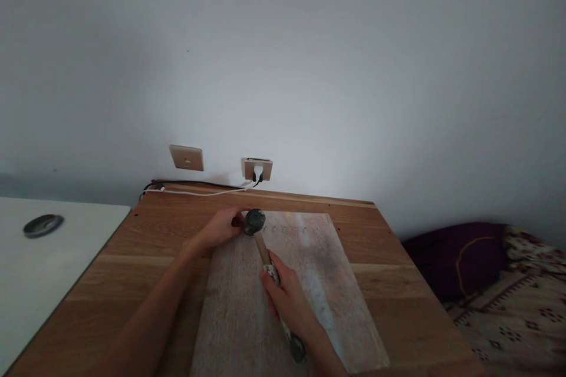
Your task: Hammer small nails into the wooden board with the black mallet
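My right hand (287, 294) is wrapped round the handle of a hammer (262, 247), whose dark head lies toward the far left part of a worn wooden board (283, 283). Just left of the hammer head, my left hand (224, 225) rests at the board's far left corner. Its fingers are drawn together beside the head, and what they pinch, if anything, is hidden. To the right of the hammer head, a row of several small nails (293, 228) stands along the far edge of the board.
Under the board is a wooden table (145, 235) against a pale wall. A socket (259, 169) with plugs and cables (198, 188) sits behind it, beside a wall plate (186, 158). A white surface (39, 277) with a dark round object (43, 225) lies left; patterned fabric (513, 318) lies right.
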Action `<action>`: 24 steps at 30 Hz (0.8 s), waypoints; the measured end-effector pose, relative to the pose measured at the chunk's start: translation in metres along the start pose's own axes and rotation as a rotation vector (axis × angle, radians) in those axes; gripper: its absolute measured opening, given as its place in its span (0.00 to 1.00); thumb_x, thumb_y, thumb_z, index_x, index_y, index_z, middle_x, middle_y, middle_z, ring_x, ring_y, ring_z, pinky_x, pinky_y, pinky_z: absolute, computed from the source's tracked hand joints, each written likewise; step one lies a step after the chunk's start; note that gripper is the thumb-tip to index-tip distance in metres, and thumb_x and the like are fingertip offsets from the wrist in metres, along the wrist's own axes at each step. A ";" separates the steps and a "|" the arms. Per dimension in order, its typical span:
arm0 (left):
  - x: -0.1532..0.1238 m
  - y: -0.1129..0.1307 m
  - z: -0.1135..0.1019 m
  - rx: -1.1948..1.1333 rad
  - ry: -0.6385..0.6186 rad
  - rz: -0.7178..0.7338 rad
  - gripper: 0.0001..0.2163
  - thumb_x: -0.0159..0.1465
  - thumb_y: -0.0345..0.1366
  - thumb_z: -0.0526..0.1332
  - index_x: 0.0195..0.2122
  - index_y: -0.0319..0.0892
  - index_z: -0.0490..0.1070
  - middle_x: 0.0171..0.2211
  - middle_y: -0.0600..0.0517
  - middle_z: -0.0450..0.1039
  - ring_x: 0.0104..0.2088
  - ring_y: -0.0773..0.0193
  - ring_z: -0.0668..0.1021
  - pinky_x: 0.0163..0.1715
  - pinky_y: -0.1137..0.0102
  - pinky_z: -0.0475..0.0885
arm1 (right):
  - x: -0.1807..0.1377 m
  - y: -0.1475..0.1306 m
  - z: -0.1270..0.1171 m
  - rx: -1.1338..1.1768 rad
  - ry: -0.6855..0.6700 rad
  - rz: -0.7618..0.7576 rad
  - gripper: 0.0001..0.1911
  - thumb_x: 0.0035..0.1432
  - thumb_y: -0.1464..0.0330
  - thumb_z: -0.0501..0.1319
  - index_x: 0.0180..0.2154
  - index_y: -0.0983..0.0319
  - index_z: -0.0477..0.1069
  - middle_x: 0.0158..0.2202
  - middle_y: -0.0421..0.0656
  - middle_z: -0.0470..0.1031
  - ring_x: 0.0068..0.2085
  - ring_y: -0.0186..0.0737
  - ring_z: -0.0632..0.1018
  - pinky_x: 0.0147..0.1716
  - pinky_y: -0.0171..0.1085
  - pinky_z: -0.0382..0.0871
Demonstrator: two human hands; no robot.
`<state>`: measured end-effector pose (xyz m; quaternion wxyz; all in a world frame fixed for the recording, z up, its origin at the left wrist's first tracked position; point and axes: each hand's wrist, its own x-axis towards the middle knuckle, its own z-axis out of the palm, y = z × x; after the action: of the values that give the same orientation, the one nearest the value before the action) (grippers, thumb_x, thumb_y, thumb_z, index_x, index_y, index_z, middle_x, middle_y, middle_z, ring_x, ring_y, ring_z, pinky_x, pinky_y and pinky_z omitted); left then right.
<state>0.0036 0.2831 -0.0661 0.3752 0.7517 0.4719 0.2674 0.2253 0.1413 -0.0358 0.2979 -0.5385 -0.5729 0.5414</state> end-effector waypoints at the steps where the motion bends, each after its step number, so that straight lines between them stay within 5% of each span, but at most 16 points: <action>1: 0.000 0.001 0.000 -0.003 -0.001 0.000 0.27 0.52 0.29 0.61 0.56 0.42 0.74 0.40 0.50 0.83 0.41 0.55 0.82 0.46 0.64 0.75 | 0.000 0.000 0.000 -0.010 0.003 -0.004 0.27 0.67 0.58 0.55 0.63 0.64 0.66 0.18 0.29 0.60 0.14 0.29 0.61 0.12 0.27 0.56; 6: 0.000 0.002 -0.001 -0.021 -0.004 0.025 0.27 0.52 0.28 0.60 0.55 0.42 0.74 0.41 0.49 0.83 0.42 0.55 0.82 0.47 0.64 0.75 | 0.001 0.001 0.001 -0.016 0.015 -0.007 0.27 0.67 0.56 0.57 0.61 0.63 0.68 0.19 0.30 0.61 0.15 0.29 0.63 0.13 0.27 0.56; 11: 0.000 0.001 0.001 -0.010 -0.038 0.028 0.23 0.56 0.34 0.62 0.55 0.41 0.74 0.37 0.49 0.82 0.37 0.57 0.81 0.41 0.66 0.75 | -0.014 0.014 0.002 0.274 0.057 0.070 0.33 0.61 0.50 0.62 0.60 0.64 0.66 0.19 0.28 0.62 0.13 0.27 0.60 0.11 0.27 0.56; 17: 0.001 0.004 -0.004 0.065 -0.070 0.001 0.28 0.57 0.39 0.64 0.60 0.42 0.71 0.43 0.47 0.81 0.39 0.57 0.81 0.45 0.64 0.75 | -0.053 0.038 -0.011 0.734 0.404 0.142 0.39 0.52 0.45 0.67 0.58 0.57 0.62 0.23 0.29 0.65 0.13 0.28 0.62 0.09 0.29 0.58; 24: -0.006 0.038 -0.007 0.404 -0.018 0.095 0.21 0.66 0.39 0.59 0.60 0.44 0.73 0.57 0.42 0.75 0.57 0.49 0.76 0.60 0.57 0.67 | -0.061 0.056 -0.034 0.547 0.551 0.174 0.38 0.51 0.39 0.65 0.52 0.58 0.67 0.26 0.35 0.72 0.20 0.35 0.72 0.17 0.34 0.68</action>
<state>0.0155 0.2696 -0.0315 0.2081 0.8354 0.4766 0.1781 0.2880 0.0853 -0.0662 0.5258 -0.6108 -0.2583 0.5326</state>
